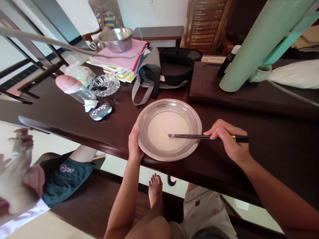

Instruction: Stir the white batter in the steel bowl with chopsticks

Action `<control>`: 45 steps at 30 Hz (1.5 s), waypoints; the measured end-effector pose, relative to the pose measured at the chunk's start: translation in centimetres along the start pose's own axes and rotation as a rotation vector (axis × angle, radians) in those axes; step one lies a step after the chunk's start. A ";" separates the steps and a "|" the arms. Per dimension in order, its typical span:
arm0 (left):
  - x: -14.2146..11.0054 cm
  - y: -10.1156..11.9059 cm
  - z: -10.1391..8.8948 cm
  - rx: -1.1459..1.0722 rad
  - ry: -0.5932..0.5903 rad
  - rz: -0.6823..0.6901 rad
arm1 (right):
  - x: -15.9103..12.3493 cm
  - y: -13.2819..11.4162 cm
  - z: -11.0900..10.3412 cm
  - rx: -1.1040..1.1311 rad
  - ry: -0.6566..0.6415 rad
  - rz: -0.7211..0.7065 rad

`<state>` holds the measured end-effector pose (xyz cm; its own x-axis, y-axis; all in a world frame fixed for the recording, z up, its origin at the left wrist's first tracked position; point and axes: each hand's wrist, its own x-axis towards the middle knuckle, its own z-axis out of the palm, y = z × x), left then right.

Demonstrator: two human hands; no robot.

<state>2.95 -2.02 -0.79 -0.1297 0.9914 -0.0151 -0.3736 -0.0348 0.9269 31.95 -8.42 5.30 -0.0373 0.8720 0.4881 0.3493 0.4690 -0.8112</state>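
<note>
A shallow metal bowl holds a smooth, milky white liquid near the table's front edge. My left hand grips the bowl's left side, its thumb by the rim and the other fingers mostly hidden behind and under it. Dark chopsticks with a gold band lie almost level across the bowl's right rim. My right hand is closed round their thick end. Their tips, coated with white, dip into the liquid near the middle of the bowl.
On the dark wooden table are a remote control, a glass ashtray, a bottle with a pink top, a black bag and a deeper metal bowl on books. A green cylinder stands right; another person sits left.
</note>
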 end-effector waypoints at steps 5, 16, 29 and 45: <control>0.1 0.0 0.0 0.022 0.019 0.002 | 0.0 0.1 0.2 -0.095 -0.093 -0.048; 0.0 -0.1 -0.1 0.027 0.012 0.002 | 0.1 -0.1 0.1 -0.095 -0.046 0.006; 0.0 0.0 0.0 0.013 0.001 -0.009 | 0.1 -0.1 0.0 -0.047 0.018 0.023; 0.1 -0.1 -0.1 0.018 0.006 0.000 | 0.0 -0.1 0.2 -0.092 -0.048 0.003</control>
<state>2.88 -1.94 -0.92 -0.1357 0.9906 -0.0173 -0.3566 -0.0326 0.9337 31.75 -8.39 5.31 -0.0806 0.8800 0.4680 0.4338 0.4537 -0.7784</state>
